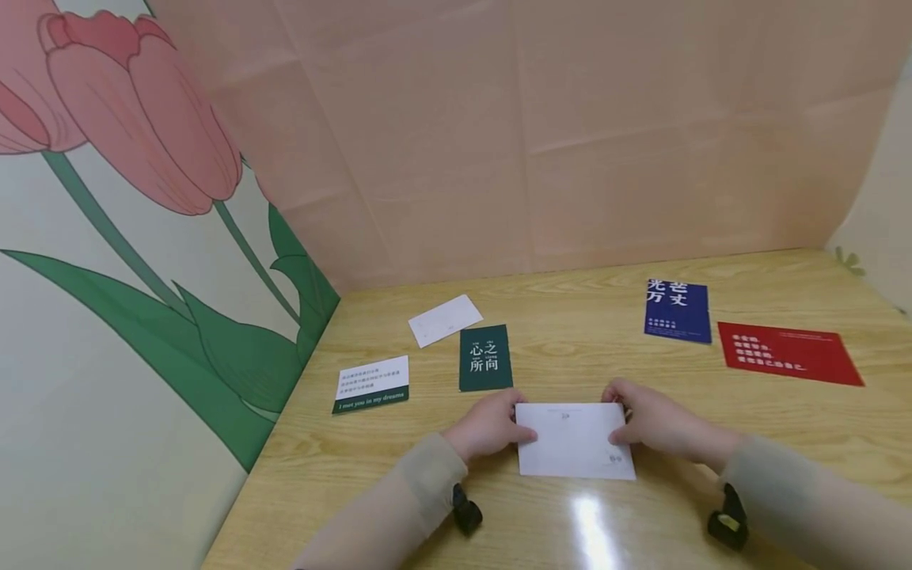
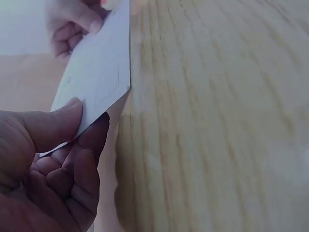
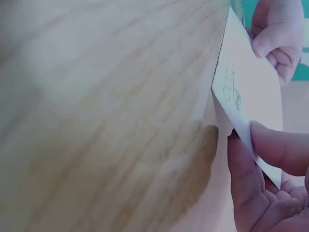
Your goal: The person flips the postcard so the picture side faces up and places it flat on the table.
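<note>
A white postcard (image 1: 575, 445) with small faint print, plain side up, is held just in front of me, near the table's front. My left hand (image 1: 492, 426) pinches its left edge, thumb on top and fingers curled beneath. At the opposite edge my right hand (image 1: 657, 421) pinches the card the same way. Both wrist views show the postcard (image 2: 94, 63) tilted, with its near edge close to the wood and a gap under its sides. The side facing down is hidden.
On the wooden table (image 1: 570, 332) lie a white card (image 1: 446, 320), a green card (image 1: 486, 358) and a white-and-green card (image 1: 371, 384) at left. A blue card (image 1: 678, 311) and a red card (image 1: 791, 353) lie at right. A pink cloth (image 1: 570, 142) hangs behind.
</note>
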`<state>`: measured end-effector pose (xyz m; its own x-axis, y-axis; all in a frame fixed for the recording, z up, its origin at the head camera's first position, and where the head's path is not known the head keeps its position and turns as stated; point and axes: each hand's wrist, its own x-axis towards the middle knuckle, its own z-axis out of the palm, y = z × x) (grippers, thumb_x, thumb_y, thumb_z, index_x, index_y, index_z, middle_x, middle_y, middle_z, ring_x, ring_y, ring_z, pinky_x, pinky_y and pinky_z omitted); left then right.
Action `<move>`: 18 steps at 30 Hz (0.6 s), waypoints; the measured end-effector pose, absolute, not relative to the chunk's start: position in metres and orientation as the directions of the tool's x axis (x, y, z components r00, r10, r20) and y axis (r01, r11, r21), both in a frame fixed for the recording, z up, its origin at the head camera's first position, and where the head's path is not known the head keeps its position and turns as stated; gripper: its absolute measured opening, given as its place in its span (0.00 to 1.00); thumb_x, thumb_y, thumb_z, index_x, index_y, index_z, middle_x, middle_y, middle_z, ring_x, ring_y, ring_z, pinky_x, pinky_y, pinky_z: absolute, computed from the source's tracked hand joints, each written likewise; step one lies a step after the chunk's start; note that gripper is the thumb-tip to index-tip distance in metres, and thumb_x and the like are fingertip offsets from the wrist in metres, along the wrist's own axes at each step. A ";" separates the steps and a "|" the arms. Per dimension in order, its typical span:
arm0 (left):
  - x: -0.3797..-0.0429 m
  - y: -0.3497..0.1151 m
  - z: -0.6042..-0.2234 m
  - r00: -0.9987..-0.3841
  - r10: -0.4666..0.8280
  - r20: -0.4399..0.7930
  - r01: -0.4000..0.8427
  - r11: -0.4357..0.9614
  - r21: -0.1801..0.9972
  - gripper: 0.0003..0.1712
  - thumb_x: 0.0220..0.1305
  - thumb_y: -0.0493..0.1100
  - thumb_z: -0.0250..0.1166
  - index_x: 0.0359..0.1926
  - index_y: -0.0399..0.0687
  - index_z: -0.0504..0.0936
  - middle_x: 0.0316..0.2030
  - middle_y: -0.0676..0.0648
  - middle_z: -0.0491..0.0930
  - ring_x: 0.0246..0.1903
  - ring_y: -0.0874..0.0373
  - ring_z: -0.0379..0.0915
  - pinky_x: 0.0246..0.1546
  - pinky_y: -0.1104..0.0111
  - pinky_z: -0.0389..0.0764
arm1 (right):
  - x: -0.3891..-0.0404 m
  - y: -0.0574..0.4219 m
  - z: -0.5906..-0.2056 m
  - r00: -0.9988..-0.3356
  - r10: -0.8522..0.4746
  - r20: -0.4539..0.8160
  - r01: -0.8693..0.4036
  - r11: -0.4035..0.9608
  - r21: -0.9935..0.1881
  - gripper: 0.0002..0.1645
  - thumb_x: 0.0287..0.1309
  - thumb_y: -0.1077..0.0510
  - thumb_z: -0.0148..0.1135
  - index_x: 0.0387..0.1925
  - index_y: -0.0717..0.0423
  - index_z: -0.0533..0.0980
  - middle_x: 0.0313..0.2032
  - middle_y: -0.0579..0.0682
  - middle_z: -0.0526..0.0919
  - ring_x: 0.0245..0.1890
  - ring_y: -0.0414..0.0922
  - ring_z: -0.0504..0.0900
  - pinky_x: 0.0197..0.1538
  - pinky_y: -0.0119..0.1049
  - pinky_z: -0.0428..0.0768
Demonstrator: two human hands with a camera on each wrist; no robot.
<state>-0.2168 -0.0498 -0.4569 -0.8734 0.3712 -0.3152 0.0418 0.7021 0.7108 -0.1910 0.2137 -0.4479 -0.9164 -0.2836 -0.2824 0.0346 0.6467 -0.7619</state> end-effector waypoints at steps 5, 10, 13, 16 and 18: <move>-0.216 -0.053 -0.455 -0.869 0.364 -0.336 -0.044 0.618 0.785 0.16 0.56 0.42 0.72 0.45 0.55 0.78 0.34 0.56 0.79 0.32 0.57 0.75 0.35 0.65 0.77 | -0.190 0.216 -0.447 -0.912 -0.291 -0.288 0.063 0.593 -0.802 0.25 0.48 0.65 0.71 0.48 0.58 0.71 0.42 0.53 0.75 0.38 0.49 0.73 0.36 0.40 0.75; -0.216 -0.055 -0.451 -0.891 0.344 -0.295 -0.041 0.587 0.808 0.14 0.57 0.43 0.71 0.43 0.57 0.77 0.35 0.57 0.79 0.34 0.58 0.75 0.37 0.65 0.77 | -0.189 0.217 -0.441 -0.922 -0.299 -0.247 0.032 0.576 -0.817 0.26 0.51 0.58 0.71 0.50 0.58 0.71 0.44 0.53 0.76 0.41 0.49 0.74 0.38 0.40 0.76; -0.215 -0.057 -0.445 -0.909 0.350 -0.225 0.034 0.602 0.798 0.11 0.59 0.44 0.70 0.42 0.59 0.79 0.36 0.60 0.79 0.36 0.60 0.75 0.37 0.66 0.76 | -0.188 0.221 -0.435 -0.918 -0.314 -0.243 0.048 0.521 -0.852 0.31 0.60 0.47 0.64 0.56 0.62 0.67 0.48 0.56 0.74 0.44 0.50 0.74 0.41 0.41 0.78; -0.212 -0.060 -0.436 -0.921 0.364 -0.135 0.131 0.620 0.773 0.09 0.61 0.46 0.68 0.42 0.61 0.80 0.35 0.62 0.79 0.35 0.61 0.74 0.36 0.68 0.76 | -0.187 0.225 -0.429 -0.916 -0.302 -0.264 0.114 0.436 -0.893 0.38 0.68 0.38 0.50 0.63 0.65 0.62 0.53 0.60 0.71 0.46 0.51 0.74 0.44 0.43 0.79; -0.210 -0.062 -0.429 -0.923 0.379 -0.061 0.211 0.633 0.745 0.07 0.62 0.46 0.67 0.42 0.61 0.82 0.35 0.63 0.79 0.34 0.63 0.73 0.35 0.69 0.76 | -0.187 0.228 -0.427 -0.917 -0.284 -0.281 0.158 0.387 -0.908 0.42 0.70 0.35 0.41 0.65 0.67 0.58 0.52 0.61 0.69 0.46 0.52 0.74 0.46 0.44 0.78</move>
